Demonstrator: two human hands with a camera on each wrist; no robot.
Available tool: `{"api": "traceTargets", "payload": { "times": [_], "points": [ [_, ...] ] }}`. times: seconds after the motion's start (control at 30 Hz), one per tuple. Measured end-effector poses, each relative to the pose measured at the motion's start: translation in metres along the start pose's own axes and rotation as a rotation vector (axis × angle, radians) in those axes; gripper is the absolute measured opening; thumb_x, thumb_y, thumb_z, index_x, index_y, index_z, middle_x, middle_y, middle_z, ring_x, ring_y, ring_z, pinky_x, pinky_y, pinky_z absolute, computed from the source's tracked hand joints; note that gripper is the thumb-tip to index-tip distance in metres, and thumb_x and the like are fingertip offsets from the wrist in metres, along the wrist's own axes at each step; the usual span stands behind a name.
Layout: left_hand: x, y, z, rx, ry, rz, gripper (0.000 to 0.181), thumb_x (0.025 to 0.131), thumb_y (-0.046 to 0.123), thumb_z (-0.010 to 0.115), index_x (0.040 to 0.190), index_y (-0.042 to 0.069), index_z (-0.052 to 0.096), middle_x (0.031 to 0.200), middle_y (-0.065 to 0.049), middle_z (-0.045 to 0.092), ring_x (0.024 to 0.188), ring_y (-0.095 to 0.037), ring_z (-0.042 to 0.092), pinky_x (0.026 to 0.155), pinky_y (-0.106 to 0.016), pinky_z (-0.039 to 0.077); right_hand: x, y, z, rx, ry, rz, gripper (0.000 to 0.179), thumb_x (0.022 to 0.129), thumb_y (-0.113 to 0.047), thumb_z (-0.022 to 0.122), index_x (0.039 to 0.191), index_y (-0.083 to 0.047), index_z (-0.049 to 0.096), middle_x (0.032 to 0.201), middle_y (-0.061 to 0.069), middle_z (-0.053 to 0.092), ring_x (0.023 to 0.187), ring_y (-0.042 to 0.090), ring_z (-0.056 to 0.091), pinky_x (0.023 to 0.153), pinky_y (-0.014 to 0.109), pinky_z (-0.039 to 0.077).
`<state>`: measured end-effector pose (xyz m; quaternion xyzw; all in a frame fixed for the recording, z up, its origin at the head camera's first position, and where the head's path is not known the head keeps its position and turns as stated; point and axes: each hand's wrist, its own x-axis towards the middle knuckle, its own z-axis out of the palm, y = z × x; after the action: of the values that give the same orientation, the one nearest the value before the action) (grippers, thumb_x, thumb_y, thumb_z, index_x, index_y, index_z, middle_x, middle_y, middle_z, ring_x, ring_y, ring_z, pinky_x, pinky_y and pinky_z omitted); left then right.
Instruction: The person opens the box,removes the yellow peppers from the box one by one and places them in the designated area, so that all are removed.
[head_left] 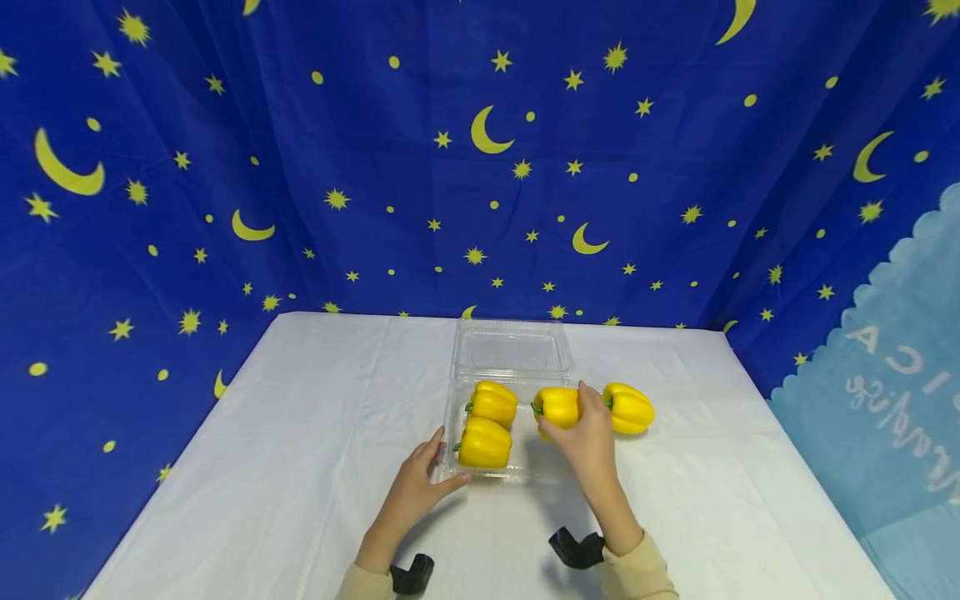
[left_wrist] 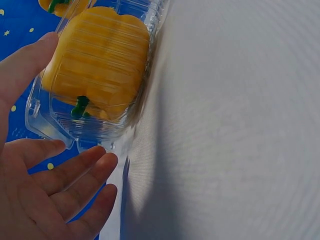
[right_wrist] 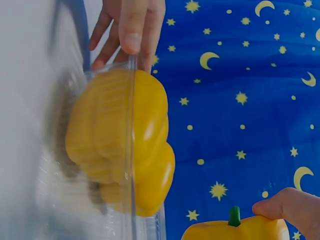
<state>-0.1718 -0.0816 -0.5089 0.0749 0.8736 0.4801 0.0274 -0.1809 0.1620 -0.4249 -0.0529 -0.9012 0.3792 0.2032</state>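
Observation:
A clear plastic clamshell box (head_left: pixel 536 454) stands on the table with its lid (head_left: pixel 513 350) folded back behind it. Inside, along its left part, lie two yellow bell peppers (head_left: pixel 492 405) with green stems, one behind the other. My left hand (head_left: pixel 411 492) is at the box's front left corner, thumb at the rim and fingers extended along the side; the left wrist view shows the near pepper (left_wrist: pixel 102 60) through the plastic wall. My right hand (head_left: pixel 592 442) grips another yellow bell pepper (head_left: pixel 556 407) above the right part of the box, stem pointing left.
One more yellow bell pepper (head_left: pixel 630 409) lies on the white tablecloth (head_left: pixel 322 417) to the right of the box, just beyond my right hand. A blue star-and-moon curtain (head_left: pixel 390 167) hangs behind the table, and a light blue cloth (head_left: pixel 900 375) hangs at the right.

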Motion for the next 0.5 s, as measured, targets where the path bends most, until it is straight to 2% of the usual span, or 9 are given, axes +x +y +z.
{"api": "traceTargets", "payload": {
  "times": [0.5],
  "points": [
    [0.0, 0.0, 0.0, -0.01, -0.006, -0.007, 0.091, 0.075, 0.042, 0.078, 0.146, 0.002, 0.036, 0.131, -0.021, 0.054, 0.12, -0.036, 0.053, 0.103, -0.055, 0.041, 0.012, 0.008, -0.019, 0.015, 0.021, 0.028, 0.081, 0.069, -0.014, 0.082, 0.13, 0.02, 0.042, 0.133, 0.037, 0.047, 0.126, 0.048, 0.045, 0.109, 0.054, 0.037]
  ]
}}
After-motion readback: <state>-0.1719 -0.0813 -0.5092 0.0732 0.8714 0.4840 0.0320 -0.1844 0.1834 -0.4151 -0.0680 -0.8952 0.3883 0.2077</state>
